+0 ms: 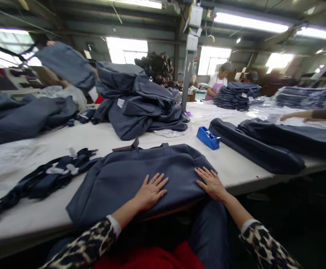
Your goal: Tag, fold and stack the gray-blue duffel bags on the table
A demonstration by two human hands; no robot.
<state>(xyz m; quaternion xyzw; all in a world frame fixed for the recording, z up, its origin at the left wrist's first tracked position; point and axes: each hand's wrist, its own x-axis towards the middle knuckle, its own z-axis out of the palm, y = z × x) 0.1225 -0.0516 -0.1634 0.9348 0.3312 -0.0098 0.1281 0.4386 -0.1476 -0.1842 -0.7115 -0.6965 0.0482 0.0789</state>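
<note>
A dark blue-grey bag (118, 183) lies flat along the front edge of the white-covered table. Its short handles and a brown strip (121, 148) show at the far side. My left hand (151, 191) rests palm down on the middle of the bag, fingers spread. Near the bag's right end, my right hand (211, 182) also lies flat with its fingers apart. Neither hand grips anything.
Dark straps (49, 175) lie left of the bag. A blue tape dispenser (208, 138) stands behind its right end. Bags are heaped (143, 101) behind. More long bags (255, 145) lie at right, near another person's hands (297, 116). A metal post (187, 74) rises beyond.
</note>
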